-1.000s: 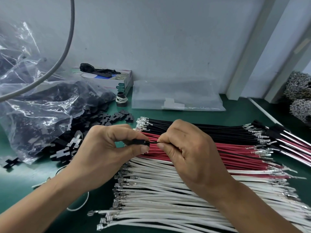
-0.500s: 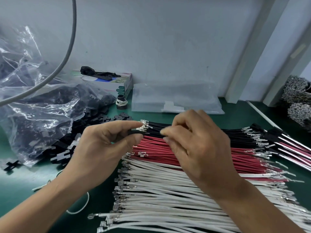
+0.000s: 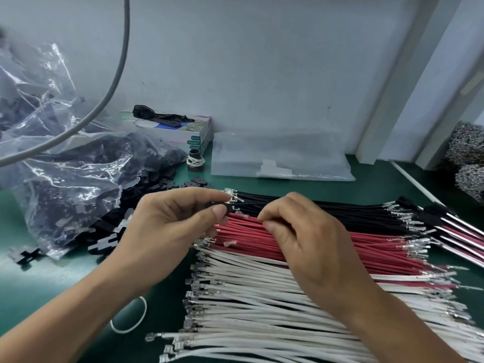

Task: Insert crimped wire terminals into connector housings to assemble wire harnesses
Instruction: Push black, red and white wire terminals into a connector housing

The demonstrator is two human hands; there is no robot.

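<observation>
The left hand [image 3: 167, 226] pinches a small black connector housing [image 3: 218, 205] between thumb and forefinger, just above the near ends of the red wires [image 3: 340, 247]. The right hand [image 3: 309, 244], its grip curled over those red wires, seems to pinch one, though which is unclear. Black wires [image 3: 327, 210] lie behind the red, white wires [image 3: 262, 305] in front, on the green worktop [image 3: 52, 279].

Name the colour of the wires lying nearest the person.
White, clearest in the head view.
</observation>
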